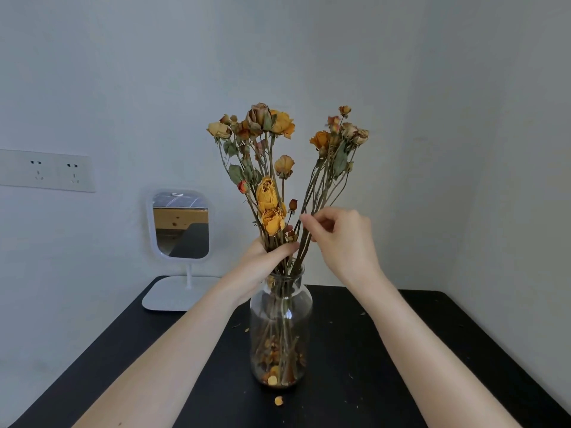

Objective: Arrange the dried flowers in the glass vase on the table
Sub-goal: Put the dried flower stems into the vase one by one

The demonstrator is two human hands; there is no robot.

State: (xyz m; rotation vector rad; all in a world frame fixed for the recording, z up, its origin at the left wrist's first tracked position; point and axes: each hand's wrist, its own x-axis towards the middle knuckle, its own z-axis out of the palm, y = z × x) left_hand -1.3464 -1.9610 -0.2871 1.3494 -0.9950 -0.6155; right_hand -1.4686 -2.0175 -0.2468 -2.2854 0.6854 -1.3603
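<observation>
A clear glass vase (279, 307) stands upright in the middle of the black table (386, 350). Dried orange and brown flowers (268, 199) stand in it, stems down in the neck, with loose petals at the bottom. My left hand (262, 261) grips the left bunch of stems just above the vase mouth. My right hand (340, 236) pinches a few stems of the right bunch (340, 137), which leans away to the right, leaving a gap between the two bunches.
A white table mirror (180, 225) on a flat base stands at the table's back left corner. A fallen petal (278, 400) and small crumbs lie on the table in front of the vase. Wall sockets (46, 169) are at the left.
</observation>
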